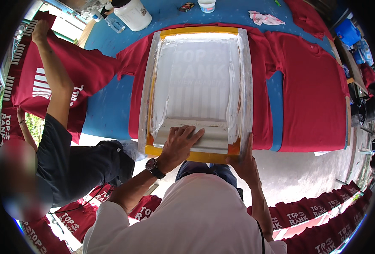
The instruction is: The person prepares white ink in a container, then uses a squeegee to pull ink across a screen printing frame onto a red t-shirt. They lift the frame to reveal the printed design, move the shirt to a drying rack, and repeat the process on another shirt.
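Observation:
A screen-printing frame (247,84), grey-sided with yellow tape along its ends, lies over a dark red T-shirt (139,84). White ink is smeared round the edges of its mesh (196,99), and pale lettering and stripes show there. My left hand (180,144), with a watch on the wrist, grips a wide metal squeegee (215,136) at the frame's near end. Its fingers lie over the squeegee's top. At the near right corner, my right hand (244,164) holds the frame's edge, fingers along the side and thumb at the front.
Another red T-shirt (312,93) lies flat on the blue table (107,106) to the right. At left a co-worker (60,93) lifts a printed red shirt (64,55). A white tub (132,15), small bucket (206,5) and cloth (266,18) stand behind. Printed shirts (310,211) hang behind me.

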`<control>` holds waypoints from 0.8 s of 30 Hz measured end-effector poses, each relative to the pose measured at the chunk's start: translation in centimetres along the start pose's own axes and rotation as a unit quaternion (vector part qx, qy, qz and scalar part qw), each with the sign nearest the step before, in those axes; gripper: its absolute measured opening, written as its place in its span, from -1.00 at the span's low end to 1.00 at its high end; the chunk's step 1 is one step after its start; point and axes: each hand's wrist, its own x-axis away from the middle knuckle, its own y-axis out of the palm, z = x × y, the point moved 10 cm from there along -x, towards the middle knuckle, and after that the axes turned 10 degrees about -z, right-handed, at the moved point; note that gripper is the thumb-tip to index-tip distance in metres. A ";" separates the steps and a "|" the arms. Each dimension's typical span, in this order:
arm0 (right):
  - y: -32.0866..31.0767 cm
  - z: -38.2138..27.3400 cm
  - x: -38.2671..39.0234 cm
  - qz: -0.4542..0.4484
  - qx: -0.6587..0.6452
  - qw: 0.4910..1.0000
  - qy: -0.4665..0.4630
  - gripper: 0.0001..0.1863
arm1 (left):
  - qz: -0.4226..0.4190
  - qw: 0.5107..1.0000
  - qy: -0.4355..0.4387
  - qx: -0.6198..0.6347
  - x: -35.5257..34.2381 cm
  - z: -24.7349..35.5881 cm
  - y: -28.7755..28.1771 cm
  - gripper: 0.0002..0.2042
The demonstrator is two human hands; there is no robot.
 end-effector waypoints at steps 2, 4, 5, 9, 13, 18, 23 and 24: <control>0.0 0.1 0.0 0.002 0.010 1.000 -0.001 0.38 | 0.020 1.000 -0.001 0.016 0.6 0.2 0.4 -0.12; 0.1 0.2 0.1 -0.002 -0.004 1.000 -0.011 0.39 | 0.043 0.999 0.006 0.011 1.0 0.3 0.6 -0.12; 0.1 0.1 0.2 -0.002 -0.013 1.000 -0.022 0.39 | 0.055 0.998 0.010 0.009 1.2 0.3 0.8 -0.12; 0.1 0.4 0.3 -0.008 -0.010 1.000 -0.012 0.40 | 0.075 0.997 0.013 0.002 1.6 0.5 1.4 -0.12; 0.4 0.7 0.2 -0.018 0.004 1.000 -0.009 0.42 | 0.082 0.996 0.019 0.006 1.8 0.6 1.2 -0.17; 0.4 0.9 0.2 -0.009 0.026 0.998 -0.048 0.42 | 0.083 0.996 0.027 -0.002 0.8 0.2 -1.3 -0.44; 0.6 1.5 0.2 -0.005 0.051 0.998 -0.045 0.43 | -0.041 0.997 -0.001 0.064 -1.9 -2.7 -2.7 -0.34; 0.5 1.1 0.2 0.000 0.048 0.997 -0.064 0.43 | -0.028 0.997 -0.003 0.067 -2.3 -3.3 -3.6 -0.34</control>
